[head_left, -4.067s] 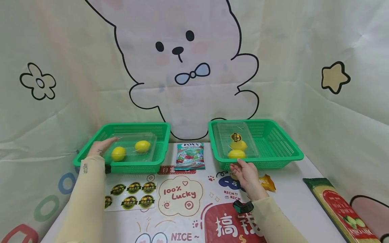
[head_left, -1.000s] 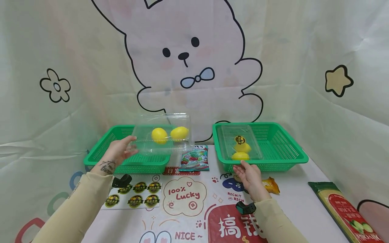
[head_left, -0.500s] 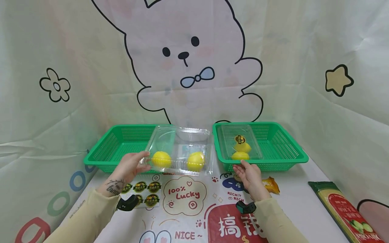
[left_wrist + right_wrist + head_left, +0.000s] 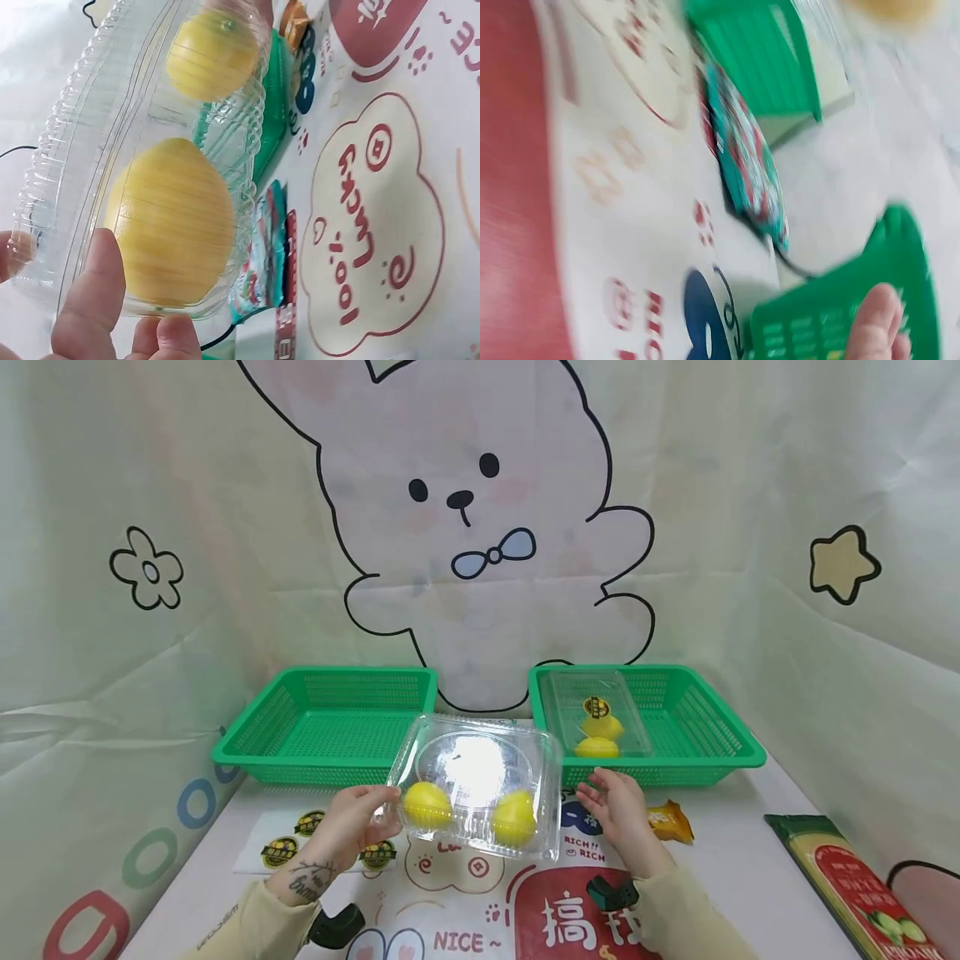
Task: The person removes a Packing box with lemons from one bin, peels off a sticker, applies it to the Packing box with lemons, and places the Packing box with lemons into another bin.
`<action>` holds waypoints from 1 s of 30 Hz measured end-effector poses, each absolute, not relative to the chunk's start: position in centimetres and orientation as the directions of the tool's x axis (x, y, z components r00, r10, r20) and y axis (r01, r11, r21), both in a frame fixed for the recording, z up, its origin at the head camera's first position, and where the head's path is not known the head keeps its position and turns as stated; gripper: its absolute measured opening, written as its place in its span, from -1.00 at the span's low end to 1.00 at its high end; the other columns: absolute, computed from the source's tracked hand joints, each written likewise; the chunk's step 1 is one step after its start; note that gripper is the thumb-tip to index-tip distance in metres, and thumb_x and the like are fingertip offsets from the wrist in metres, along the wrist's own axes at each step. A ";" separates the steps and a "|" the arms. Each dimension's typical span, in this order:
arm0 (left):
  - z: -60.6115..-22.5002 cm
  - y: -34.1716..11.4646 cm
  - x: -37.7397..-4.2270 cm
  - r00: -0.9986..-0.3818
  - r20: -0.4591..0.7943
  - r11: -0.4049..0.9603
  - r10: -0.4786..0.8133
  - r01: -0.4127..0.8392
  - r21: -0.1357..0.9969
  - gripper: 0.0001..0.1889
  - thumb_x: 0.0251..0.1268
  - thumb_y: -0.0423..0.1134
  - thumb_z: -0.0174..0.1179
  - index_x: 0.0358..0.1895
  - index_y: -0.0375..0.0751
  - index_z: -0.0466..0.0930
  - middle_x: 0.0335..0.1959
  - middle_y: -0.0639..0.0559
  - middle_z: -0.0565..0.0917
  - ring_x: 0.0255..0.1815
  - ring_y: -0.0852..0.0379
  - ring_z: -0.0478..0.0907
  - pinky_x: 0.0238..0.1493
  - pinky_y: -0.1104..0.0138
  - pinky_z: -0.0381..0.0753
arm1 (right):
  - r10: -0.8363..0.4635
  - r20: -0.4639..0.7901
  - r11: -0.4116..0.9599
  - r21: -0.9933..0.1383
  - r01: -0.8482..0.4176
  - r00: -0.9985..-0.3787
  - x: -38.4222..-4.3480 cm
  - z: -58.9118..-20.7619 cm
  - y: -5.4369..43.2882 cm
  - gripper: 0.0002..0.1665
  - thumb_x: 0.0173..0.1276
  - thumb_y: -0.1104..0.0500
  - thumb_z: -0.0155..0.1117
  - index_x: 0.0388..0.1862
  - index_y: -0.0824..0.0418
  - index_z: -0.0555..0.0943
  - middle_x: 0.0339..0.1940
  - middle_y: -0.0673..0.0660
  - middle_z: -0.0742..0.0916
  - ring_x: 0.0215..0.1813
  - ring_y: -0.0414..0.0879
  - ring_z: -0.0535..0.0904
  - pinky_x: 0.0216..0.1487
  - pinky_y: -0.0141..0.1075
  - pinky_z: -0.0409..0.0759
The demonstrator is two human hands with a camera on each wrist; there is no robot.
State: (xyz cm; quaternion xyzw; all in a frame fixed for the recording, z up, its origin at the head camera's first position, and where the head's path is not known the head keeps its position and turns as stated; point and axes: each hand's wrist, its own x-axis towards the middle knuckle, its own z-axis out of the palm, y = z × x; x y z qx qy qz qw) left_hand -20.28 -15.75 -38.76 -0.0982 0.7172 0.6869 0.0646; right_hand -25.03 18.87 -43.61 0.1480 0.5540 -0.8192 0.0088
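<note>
My left hand (image 4: 337,839) grips the left edge of a clear plastic clamshell box (image 4: 476,772), tilted above the table. Inside it are two lemons, the left one (image 4: 427,804) and the right one (image 4: 514,818); in the left wrist view a nearer lemon (image 4: 172,225) sits by my thumb. My right hand (image 4: 621,818) holds nothing, its fingers loosely bent just in front of the right green basket (image 4: 675,772). That basket contains another clear box (image 4: 562,693) with two lemons and a round black-and-gold sticker (image 4: 596,707). The left green basket (image 4: 322,770) contains nothing visible.
A sheet of round stickers (image 4: 251,852) lies partly under my left hand. Behind the box is a candy bag (image 4: 262,262), largely hidden in the head view. An orange wrapper (image 4: 670,822) lies beside my right hand, and a green-and-red packet (image 4: 847,885) at the right edge.
My left hand has lifted the box of lemons out of the left basket and carried it right and toward me, its lid now facing me. The right hand has drawn slightly off the right basket's rim.
</note>
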 end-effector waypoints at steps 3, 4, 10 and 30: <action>-39.5 -15.5 -19.8 -0.970 -0.239 0.018 -0.053 -0.240 0.971 -0.59 0.25 -0.24 0.10 0.02 -0.54 0.39 -0.05 -0.27 0.44 -0.55 0.23 0.53 -0.37 0.41 0.65 | 0.162 -0.190 -0.248 -0.958 0.147 -0.968 -22.8 -43.3 17.6 -0.45 0.46 0.02 -0.11 0.25 0.30 0.06 0.06 0.24 0.36 -0.16 -0.08 0.55 -0.07 -0.29 0.62; -39.7 -15.5 -19.6 -0.969 -0.241 0.012 -0.054 -0.242 0.970 -0.60 0.26 -0.24 0.10 0.00 -0.54 0.39 -0.04 -0.27 0.43 -0.57 0.23 0.52 -0.39 0.41 0.65 | 0.149 -0.170 -0.202 -0.970 0.138 -0.974 -22.0 -43.1 17.3 -0.40 0.46 -0.01 -0.11 0.29 0.29 0.03 0.10 0.26 0.36 -0.13 -0.06 0.57 -0.07 -0.26 0.63; -40.7 -15.1 -18.8 -0.964 -0.258 -0.002 -0.068 -0.259 0.966 -0.59 0.24 -0.25 0.10 0.01 -0.55 0.36 0.00 -0.32 0.42 -0.59 0.23 0.52 -0.43 0.41 0.64 | -0.007 -0.071 -0.027 -0.997 0.071 -0.997 -18.1 -42.1 15.9 -0.33 0.44 0.00 -0.08 0.41 0.15 -0.03 0.31 0.39 0.28 0.14 0.23 0.47 -0.03 -0.04 0.60; -43.3 -14.1 -15.8 -0.930 -0.364 0.067 0.045 -0.361 0.930 -0.51 0.20 -0.13 0.16 -0.09 -0.45 0.17 -0.19 -0.18 0.37 -0.32 0.13 0.54 -0.26 0.26 0.67 | -0.034 -0.322 0.236 -0.923 0.305 -0.946 -16.3 -42.5 15.9 -0.07 0.06 0.22 0.30 0.41 0.05 0.12 0.30 0.47 0.34 0.14 0.30 0.43 -0.14 0.08 0.61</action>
